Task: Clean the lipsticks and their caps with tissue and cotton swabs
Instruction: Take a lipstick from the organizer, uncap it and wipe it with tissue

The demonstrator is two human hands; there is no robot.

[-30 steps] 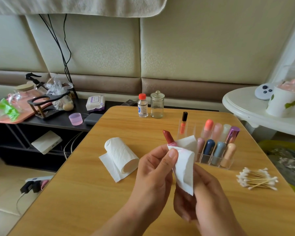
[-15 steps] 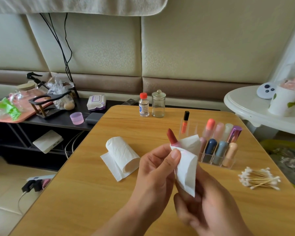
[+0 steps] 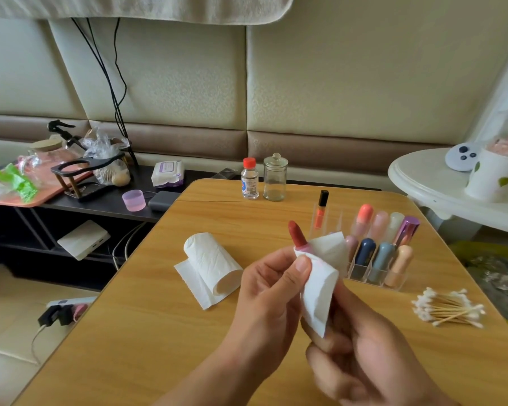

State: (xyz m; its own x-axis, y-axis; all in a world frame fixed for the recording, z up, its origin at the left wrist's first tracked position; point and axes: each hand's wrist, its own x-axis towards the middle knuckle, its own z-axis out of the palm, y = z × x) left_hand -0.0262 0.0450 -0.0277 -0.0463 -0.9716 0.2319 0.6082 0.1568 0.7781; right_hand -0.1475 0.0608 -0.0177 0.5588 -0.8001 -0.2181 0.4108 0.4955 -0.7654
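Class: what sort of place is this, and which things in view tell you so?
Probably a room in a home: a padded beige wall panel, a cluttered dark side shelf, and a light wooden table holding a clear acrylic lipstick organiser.

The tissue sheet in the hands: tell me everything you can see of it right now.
The tissue sheet is white, thin, soft paper, folded and wrapped around the tube of an open lipstick, whose red bullet sticks out above it, tilted left. A faint pink smear marks its upper fold. The left hand pinches it with the thumb on top; the right hand holds it from below. Its lower corner hangs loose, above the table.
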